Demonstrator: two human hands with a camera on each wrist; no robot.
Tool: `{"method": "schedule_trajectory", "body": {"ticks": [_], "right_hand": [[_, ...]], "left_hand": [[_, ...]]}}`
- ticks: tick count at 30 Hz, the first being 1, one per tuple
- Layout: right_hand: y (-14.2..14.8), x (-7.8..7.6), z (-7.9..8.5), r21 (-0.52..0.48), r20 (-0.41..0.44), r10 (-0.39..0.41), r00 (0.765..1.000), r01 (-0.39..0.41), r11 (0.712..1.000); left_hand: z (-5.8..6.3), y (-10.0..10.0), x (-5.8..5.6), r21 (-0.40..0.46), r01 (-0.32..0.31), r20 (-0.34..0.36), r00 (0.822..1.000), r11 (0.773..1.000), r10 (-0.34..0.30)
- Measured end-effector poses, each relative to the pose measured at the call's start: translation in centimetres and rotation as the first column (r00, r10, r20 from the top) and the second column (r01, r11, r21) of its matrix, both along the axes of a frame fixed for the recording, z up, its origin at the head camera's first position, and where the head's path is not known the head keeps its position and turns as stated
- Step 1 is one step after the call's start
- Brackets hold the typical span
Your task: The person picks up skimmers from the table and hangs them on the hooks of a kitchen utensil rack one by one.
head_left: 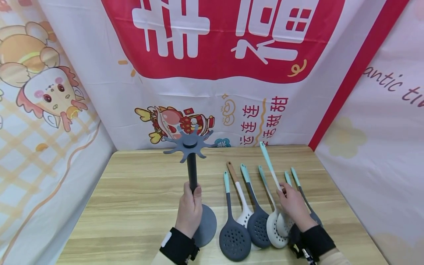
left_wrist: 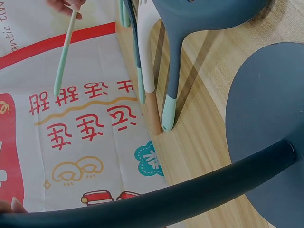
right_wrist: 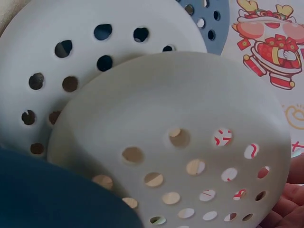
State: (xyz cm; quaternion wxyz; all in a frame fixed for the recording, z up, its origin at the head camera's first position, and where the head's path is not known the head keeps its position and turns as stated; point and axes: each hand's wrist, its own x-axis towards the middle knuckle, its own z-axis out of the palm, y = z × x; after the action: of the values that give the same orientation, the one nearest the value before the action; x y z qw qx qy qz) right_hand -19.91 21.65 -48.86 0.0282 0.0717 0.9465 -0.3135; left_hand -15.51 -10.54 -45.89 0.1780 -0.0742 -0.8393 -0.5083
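Our left grip (head_left: 190,209) clasps the black round-based stand (head_left: 191,171); our right grip (head_left: 293,205) aptly pinches the likely light, stiff pale-grey perforated skimmer's (right_wrist: 166,104) handle (head_left: 269,165).

From the left hand (left_wrist: 14,207) gripping it, a dark pole (left_wrist: 156,202) runs to a round base (left_wrist: 266,104), while across from the grip lie a mint-tipped dark skimmer (left_wrist: 175,59) and a brown-handled white skimmer (left_wrist: 146,47), and farther off the right hand (left_wrist: 65,6) holds a mint-tipped pale handle (left_wrist: 65,54).
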Motion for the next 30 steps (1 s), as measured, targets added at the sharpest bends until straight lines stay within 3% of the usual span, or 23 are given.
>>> {"method": "schedule_trajectory", "body": {"ticks": [11, 30], "right_hand": [[-0.5, 0.1, 0.7, 0.005, -0.028, 0.004, 1.000, -0.003, 1.000], [-1.1, 0.3, 1.6, 0.015, -0.051, 0.003, 0.999, -0.002, 1.000]], "left_hand": [[-0.1, 0.0, -0.1, 0.008, 0.013, -0.025, 1.000, 1.000, -0.013], [0.1, 0.0, 0.0, 0.017, 0.012, 0.015, 1.000, 1.000, -0.013]]}}
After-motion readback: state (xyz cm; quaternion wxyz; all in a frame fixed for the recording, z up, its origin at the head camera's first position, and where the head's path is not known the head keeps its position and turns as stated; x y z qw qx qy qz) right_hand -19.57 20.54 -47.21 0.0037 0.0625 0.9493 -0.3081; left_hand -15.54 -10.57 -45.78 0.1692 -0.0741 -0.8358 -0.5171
